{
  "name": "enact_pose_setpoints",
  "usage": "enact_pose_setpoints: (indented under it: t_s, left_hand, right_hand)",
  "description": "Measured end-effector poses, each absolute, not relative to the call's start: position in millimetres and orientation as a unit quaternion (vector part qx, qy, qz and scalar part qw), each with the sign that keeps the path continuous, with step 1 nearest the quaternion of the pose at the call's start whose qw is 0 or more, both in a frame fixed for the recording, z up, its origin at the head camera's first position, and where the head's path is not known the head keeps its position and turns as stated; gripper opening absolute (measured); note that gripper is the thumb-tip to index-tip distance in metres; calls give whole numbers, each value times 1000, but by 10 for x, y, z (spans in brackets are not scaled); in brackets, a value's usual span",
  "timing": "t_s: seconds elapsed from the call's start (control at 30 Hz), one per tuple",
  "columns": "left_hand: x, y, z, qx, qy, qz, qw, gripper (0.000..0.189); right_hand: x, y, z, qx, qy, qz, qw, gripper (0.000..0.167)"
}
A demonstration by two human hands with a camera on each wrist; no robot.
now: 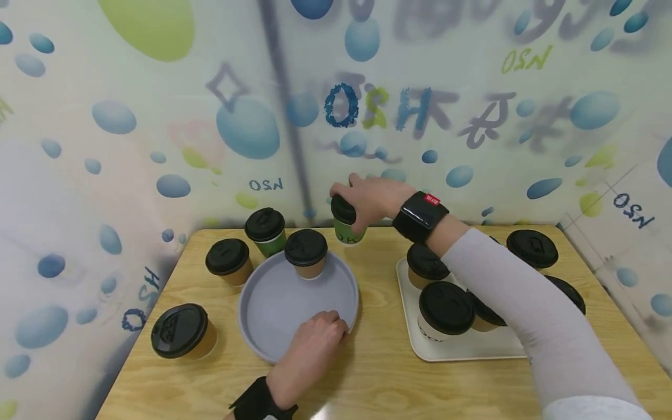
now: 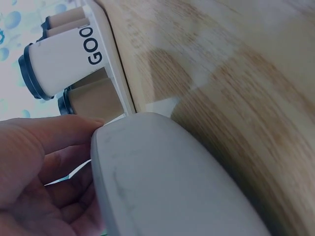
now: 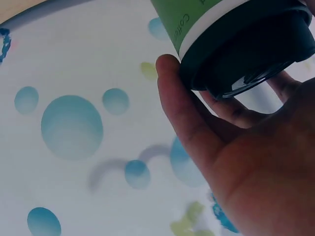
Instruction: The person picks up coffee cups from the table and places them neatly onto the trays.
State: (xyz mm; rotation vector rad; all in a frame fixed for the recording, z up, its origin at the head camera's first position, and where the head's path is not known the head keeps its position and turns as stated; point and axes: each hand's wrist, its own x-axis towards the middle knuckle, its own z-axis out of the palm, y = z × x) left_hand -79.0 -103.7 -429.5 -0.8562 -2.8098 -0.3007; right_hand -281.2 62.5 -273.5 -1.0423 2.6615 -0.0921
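My right hand (image 1: 375, 201) holds a green paper coffee cup (image 1: 347, 232) by its black lid, near the table's back edge. In the right wrist view the fingers reach round the lid (image 3: 246, 54). My left hand (image 1: 315, 341) pinches the near right rim of a round grey tray (image 1: 294, 312); the left wrist view shows thumb and fingers at the tray wall (image 2: 152, 172). One brown lidded cup (image 1: 306, 254) stands at the far side inside this tray. Beyond its left rim are another green cup (image 1: 266, 230) and a brown cup (image 1: 229, 261).
Another brown cup (image 1: 184, 332) stands at the table's left. To the right, a cream rectangular tray (image 1: 420, 344) bears several lidded cups, among them a white one (image 1: 443, 309), partly hidden under my right forearm. A patterned wall (image 1: 325, 151) rises behind the table.
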Motion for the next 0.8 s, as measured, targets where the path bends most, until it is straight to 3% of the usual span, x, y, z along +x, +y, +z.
enact_pose_setpoints:
  t_s: [0.5,0.8]
  left_hand:
    - [-796,-1052,-4325,-300,-943,-95,106,21]
    - [-812,-1064,-4325,-305,-942,-105,93,24]
  right_hand:
    - [-2221,639,-2933,-519,852,30,62,90]
    - [-2106,509,-3087,-533,840,71,64,89]
